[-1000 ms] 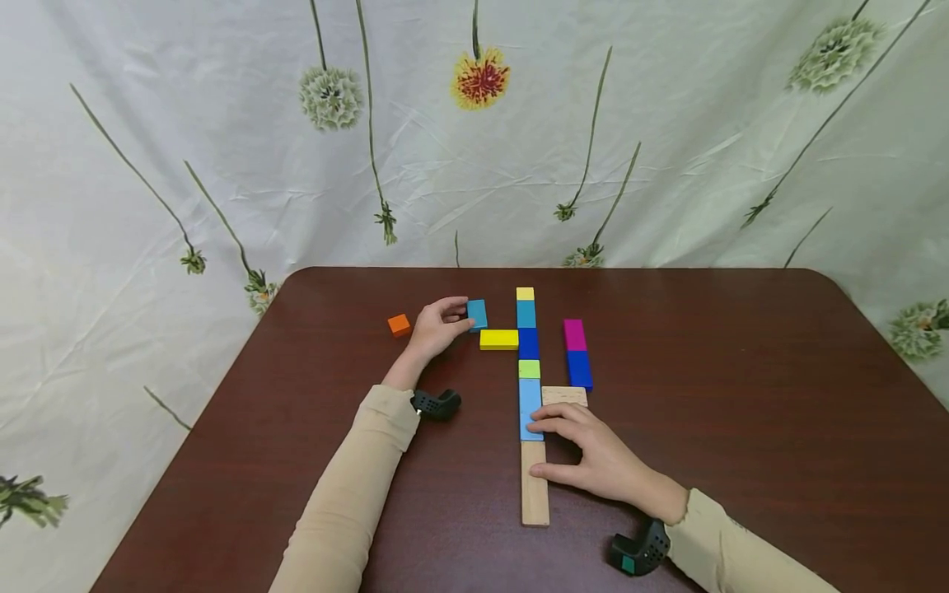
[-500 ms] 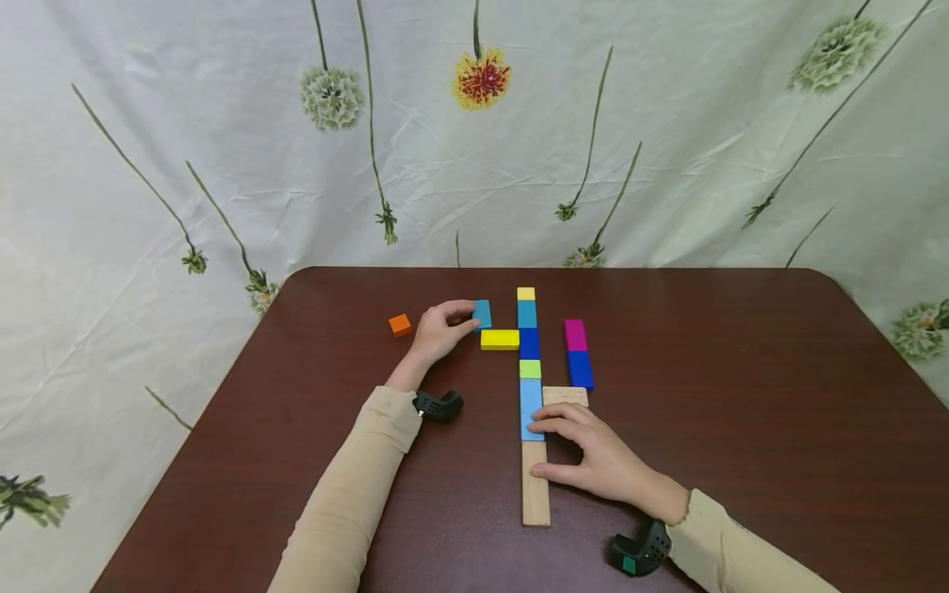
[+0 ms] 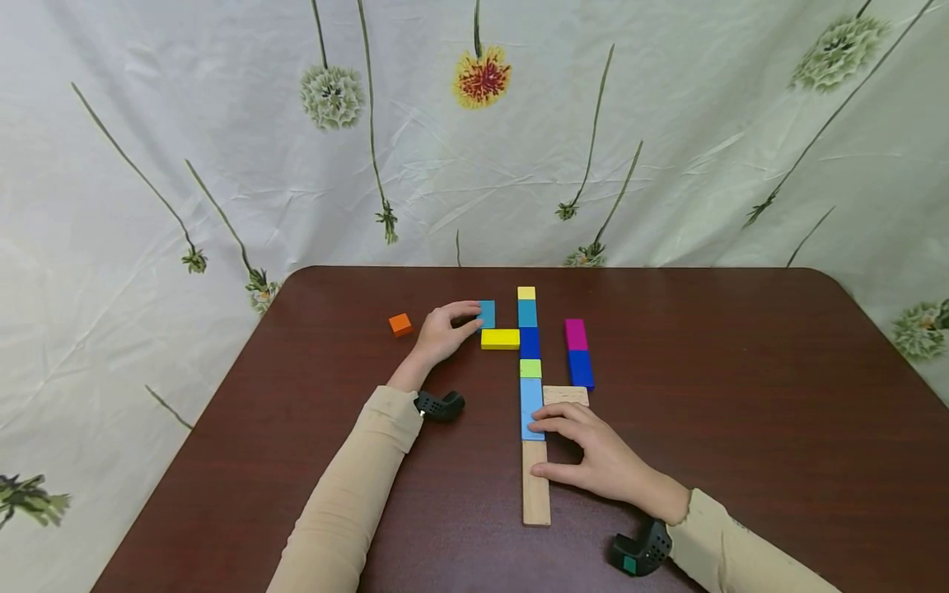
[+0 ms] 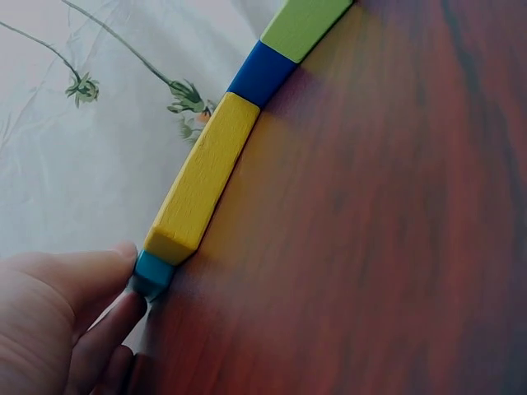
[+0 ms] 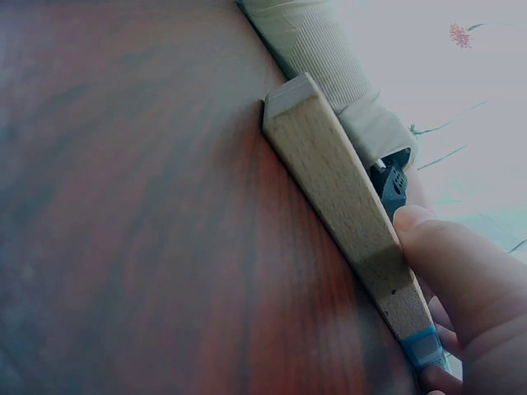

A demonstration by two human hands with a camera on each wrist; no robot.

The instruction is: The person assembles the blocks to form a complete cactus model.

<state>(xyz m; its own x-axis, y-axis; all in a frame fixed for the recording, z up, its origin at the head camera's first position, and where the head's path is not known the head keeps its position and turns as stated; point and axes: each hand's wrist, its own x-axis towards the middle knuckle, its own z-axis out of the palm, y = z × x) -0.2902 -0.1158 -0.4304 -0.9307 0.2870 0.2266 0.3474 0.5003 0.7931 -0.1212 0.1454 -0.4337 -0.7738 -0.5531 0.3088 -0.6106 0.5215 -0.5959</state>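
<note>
My left hand (image 3: 443,336) pinches a small teal block (image 3: 487,314) between thumb and fingers, right behind the yellow block (image 3: 500,339). In the left wrist view the teal block (image 4: 153,275) shows between thumb and finger at the yellow block's end. That yellow block meets a dark blue block (image 3: 530,343) in a long row. Lower down, my right hand (image 3: 593,453) rests on the row with fingers spread. Its thumb touches the plain wooden block (image 3: 535,494), and its fingertips lie on the light blue block (image 3: 530,403).
Up the row stand a lime block (image 3: 530,368), another teal block (image 3: 527,313) and a pale yellow one (image 3: 526,292). To the right, a wooden block (image 3: 566,394) leads to a blue (image 3: 581,369) and a magenta block (image 3: 576,334). An orange block (image 3: 400,324) lies far left.
My left hand has slid the teal block a little to the right, along the back of the yellow block. My right hand has stayed in place on the row.
</note>
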